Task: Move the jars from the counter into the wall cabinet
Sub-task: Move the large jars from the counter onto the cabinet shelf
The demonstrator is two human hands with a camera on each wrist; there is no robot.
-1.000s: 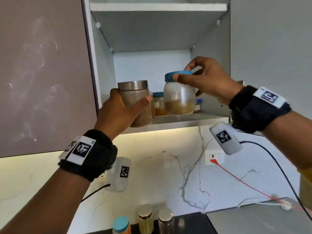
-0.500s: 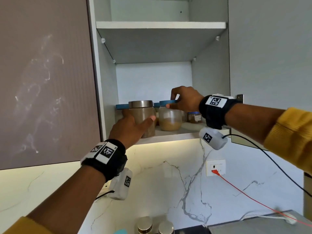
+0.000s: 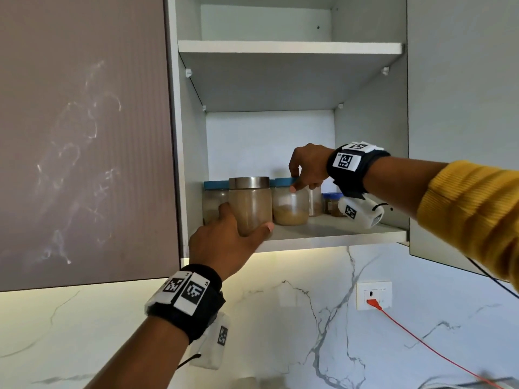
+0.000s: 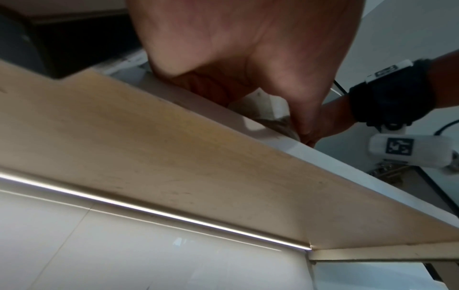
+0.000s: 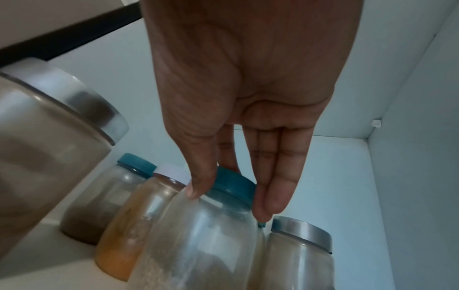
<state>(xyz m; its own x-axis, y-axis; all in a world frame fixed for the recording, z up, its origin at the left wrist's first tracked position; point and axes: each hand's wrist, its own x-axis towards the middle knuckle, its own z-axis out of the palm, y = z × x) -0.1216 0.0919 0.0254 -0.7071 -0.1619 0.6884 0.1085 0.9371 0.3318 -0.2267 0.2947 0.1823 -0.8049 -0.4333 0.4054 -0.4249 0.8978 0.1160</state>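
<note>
My left hand (image 3: 245, 224) grips a steel-lidded jar (image 3: 250, 203) of brown powder low round its base, at the front edge of the cabinet's lower shelf (image 3: 337, 234). Whether its bottom rests on the shelf is hidden by my fingers. My right hand (image 3: 302, 186) pinches the blue lid of a clear jar (image 3: 289, 206) that stands on the shelf just right of the first. In the right wrist view my thumb and fingers (image 5: 268, 196) clasp that lid from above the blue-lidded jar (image 5: 203, 235). The left wrist view shows mostly my palm (image 4: 248, 58) and the shelf's underside.
Several other jars stand deeper on the shelf: a blue-lidded one (image 3: 214, 200) at the left, an orange spice jar (image 5: 139, 221), a steel-lidded one (image 5: 298, 259) and a small one (image 3: 332, 204) at the right. The upper shelf (image 3: 289, 47) is bare. A socket (image 3: 373, 296) with a red cable is below.
Both hands have carried their jars forward from in front of the cabinet onto the lower shelf. The blue-lidded jar now stands among the others, and my view has tilted up.
</note>
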